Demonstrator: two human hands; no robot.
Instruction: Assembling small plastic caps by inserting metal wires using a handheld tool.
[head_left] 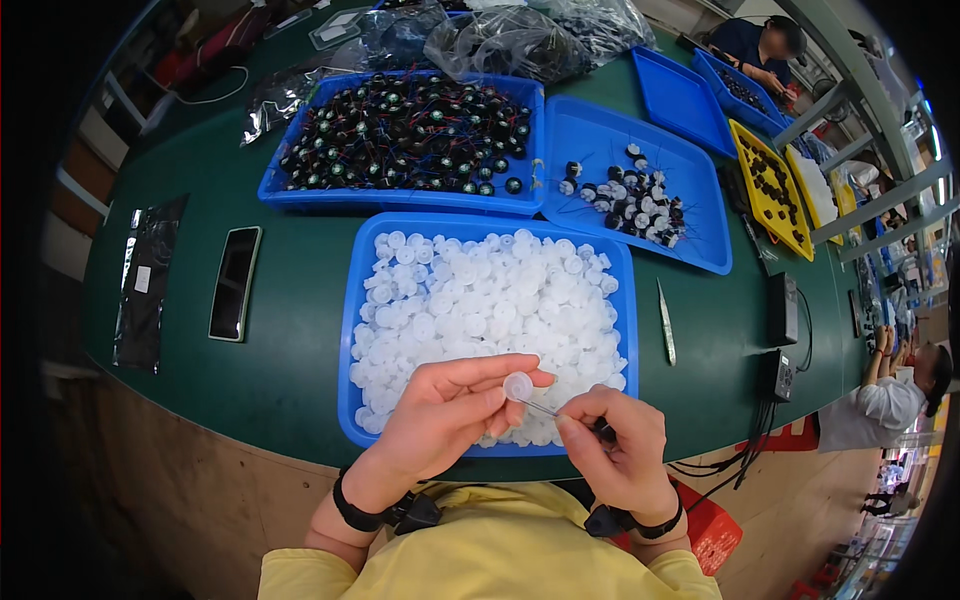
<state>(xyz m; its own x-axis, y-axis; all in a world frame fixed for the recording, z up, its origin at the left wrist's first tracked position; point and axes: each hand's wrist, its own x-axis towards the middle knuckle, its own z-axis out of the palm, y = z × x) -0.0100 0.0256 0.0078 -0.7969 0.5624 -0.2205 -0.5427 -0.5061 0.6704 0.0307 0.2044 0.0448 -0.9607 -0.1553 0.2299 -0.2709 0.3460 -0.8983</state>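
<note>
My left hand [445, 410] pinches a small white plastic cap [518, 386] between thumb and fingers, over the near edge of a blue tray [352, 330] full of several such white caps. My right hand [618, 450] grips a thin metal tool [545, 408] whose tip meets the cap. Both wrists wear black bands, and yellow sleeves show at the bottom edge.
Behind are a blue tray of small black wired parts [405, 135] and a blue tray of assembled black-and-white parts [640, 205]. Tweezers [666, 322] lie right of the cap tray, a dark phone [235, 282] to its left. Black adapters [782, 340] sit at right; other people work at far right.
</note>
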